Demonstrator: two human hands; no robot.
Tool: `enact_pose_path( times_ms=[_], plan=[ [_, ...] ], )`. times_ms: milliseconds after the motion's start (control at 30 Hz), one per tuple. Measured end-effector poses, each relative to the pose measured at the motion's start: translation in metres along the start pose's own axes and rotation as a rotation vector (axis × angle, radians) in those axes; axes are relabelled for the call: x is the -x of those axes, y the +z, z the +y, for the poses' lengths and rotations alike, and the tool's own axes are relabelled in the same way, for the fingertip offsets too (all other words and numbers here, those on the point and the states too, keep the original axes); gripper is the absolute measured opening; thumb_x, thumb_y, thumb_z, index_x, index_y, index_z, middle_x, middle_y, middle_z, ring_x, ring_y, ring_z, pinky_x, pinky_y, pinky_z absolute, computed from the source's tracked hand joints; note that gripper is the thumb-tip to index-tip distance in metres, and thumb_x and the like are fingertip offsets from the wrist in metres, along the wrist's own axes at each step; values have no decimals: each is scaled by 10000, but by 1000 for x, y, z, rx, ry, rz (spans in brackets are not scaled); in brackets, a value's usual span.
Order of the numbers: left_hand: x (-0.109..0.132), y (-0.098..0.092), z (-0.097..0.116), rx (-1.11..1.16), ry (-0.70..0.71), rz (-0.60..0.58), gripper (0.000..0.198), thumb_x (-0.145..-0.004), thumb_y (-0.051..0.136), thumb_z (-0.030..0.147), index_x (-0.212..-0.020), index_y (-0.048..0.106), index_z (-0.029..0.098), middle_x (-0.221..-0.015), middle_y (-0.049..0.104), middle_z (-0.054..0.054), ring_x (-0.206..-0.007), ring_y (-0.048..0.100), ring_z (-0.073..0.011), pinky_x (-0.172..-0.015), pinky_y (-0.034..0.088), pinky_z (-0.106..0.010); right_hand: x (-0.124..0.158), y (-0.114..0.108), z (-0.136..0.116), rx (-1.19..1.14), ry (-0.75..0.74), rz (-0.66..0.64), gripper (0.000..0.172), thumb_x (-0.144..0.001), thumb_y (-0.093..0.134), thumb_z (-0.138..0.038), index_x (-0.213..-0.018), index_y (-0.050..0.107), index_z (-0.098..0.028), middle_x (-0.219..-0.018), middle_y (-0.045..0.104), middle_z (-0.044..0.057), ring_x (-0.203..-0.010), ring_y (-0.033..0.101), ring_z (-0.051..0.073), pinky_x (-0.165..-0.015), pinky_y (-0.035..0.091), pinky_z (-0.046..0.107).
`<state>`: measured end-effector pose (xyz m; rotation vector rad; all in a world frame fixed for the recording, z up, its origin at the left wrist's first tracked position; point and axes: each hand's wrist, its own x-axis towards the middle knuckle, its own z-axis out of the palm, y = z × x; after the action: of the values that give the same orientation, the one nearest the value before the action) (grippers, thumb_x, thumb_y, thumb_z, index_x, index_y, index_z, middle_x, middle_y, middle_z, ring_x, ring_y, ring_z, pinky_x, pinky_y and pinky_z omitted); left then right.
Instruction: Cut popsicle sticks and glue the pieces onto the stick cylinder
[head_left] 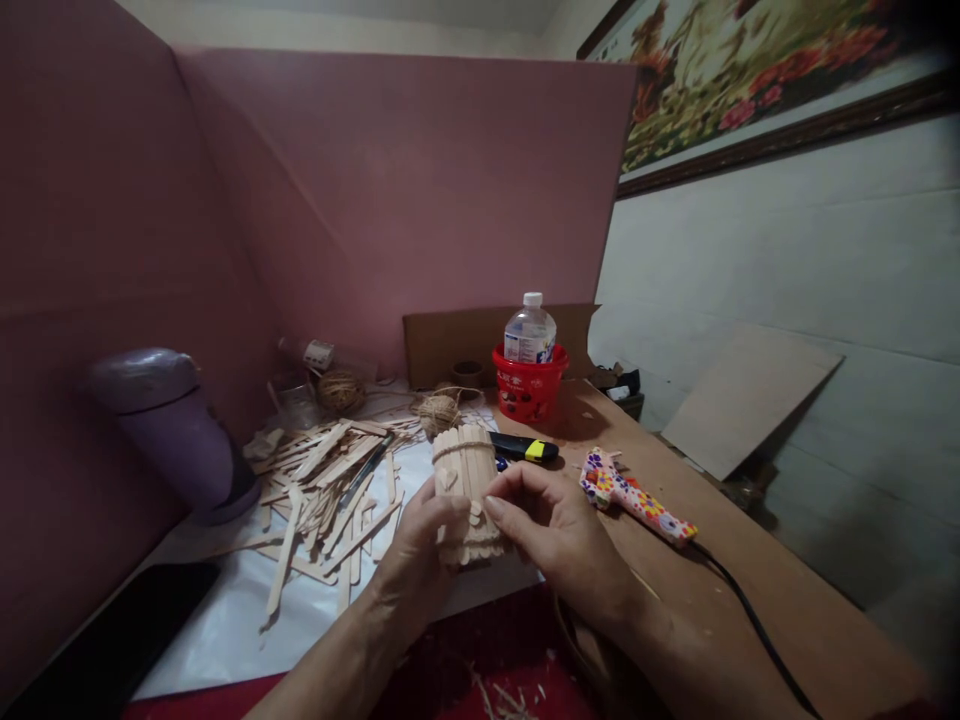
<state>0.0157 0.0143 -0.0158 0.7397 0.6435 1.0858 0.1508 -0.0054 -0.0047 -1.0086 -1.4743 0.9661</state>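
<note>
A small barrel-shaped holder made of craft sticks [466, 462] is held upright above the table's front edge. A twine band runs round its top, and a small heart-shaped wood piece [447, 480] sits on its side. My left hand [420, 530] is closed round the holder's left side, thumb across its front. At the right side, my right hand [551, 520] has thumb and forefinger pinched together. Their tips are beside a small pale wood piece [475, 514] low on the front; whether anything is between them is hidden.
Loose craft sticks [337, 480] cover white paper on the left. Behind are a twine ball [439, 412] and a red bucket [529, 392] with a plastic bottle [531, 330]. A utility knife [525, 447] and a flower-patterned, corded glue gun [634, 500] lie right. A purple flask [180, 440] stands left.
</note>
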Motion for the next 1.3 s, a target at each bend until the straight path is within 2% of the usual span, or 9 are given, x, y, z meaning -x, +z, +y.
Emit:
enact_pose_path(
  times_ms=[233,433,567,833,1100,1300],
  plan=[
    [2,4,1,-45,52,-6,305,-674,659,191,-972,602,159,-823,668,-47,-677,620,-166,-597,488,-262,1,1,3,87,-8,13,86,-798,592,-234,-741,615,-174,-650,533,-26,-598,459,108,-545,368,230],
    [4,5,3,-27,26,-56,288,-765,528,187,-1049,580,191,-817,665,-32,-700,628,-169,-607,496,-262,-1,0,3,104,12,25,79,-780,589,-217,-718,599,-169,-639,518,-28,-591,452,107,-541,362,234],
    [5,5,4,-29,36,-83,308,-774,503,182,-1076,561,197,-808,658,-31,-700,622,-168,-604,488,-260,-2,-1,3,110,6,22,65,-771,587,-200,-713,596,-170,-639,523,-28,-590,455,107,-539,363,234],
    [4,7,3,-71,47,-23,394,-652,630,168,-1035,539,175,-831,645,-49,-683,605,-170,-612,480,-272,1,-2,3,146,-20,15,69,-780,578,-193,-719,600,-171,-650,533,-25,-611,464,112,-551,367,235],
    [5,10,5,-81,69,21,414,-638,619,173,-1043,532,171,-821,648,-53,-687,608,-179,-605,484,-276,0,0,1,117,-41,19,84,-809,561,-226,-754,589,-169,-656,523,-26,-600,456,108,-538,361,227],
    [3,7,2,-136,77,36,446,-652,622,196,-1084,510,183,-879,654,-72,-682,614,-197,-591,494,-307,-1,0,5,125,-30,62,184,-839,518,-275,-695,542,-164,-630,480,-26,-584,431,107,-538,354,235]
  ],
)
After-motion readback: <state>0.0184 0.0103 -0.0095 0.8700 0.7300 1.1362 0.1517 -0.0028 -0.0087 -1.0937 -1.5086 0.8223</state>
